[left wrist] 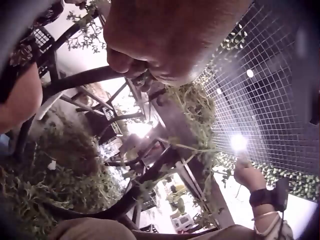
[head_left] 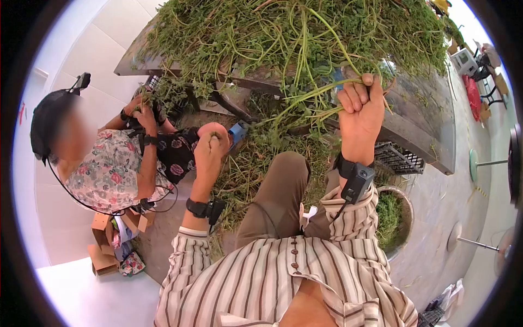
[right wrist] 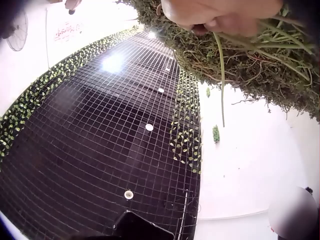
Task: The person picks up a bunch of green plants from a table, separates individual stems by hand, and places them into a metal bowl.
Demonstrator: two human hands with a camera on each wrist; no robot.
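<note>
My right hand (head_left: 362,109) grips several long green stems (head_left: 316,95) at the table's near edge. The stems run leftward from the fist, their leafy ends hanging over the edge. In the right wrist view the curled fingers (right wrist: 220,15) show at the top, with a thin stem (right wrist: 220,75) dangling below them. My left hand (head_left: 211,155) is held apart from the bunch, to the left of my knees, its fingers curled. The left wrist view shows its curled fingers (left wrist: 150,70) from below; whether they pinch a small piece I cannot tell.
A large heap of greens (head_left: 305,38) covers much of the dark table (head_left: 419,109). Loose stems (head_left: 245,180) litter the floor. Another person (head_left: 109,169) sits at left, handling greens. A round basket (head_left: 406,199) of greens and a black crate (head_left: 400,158) stand at right.
</note>
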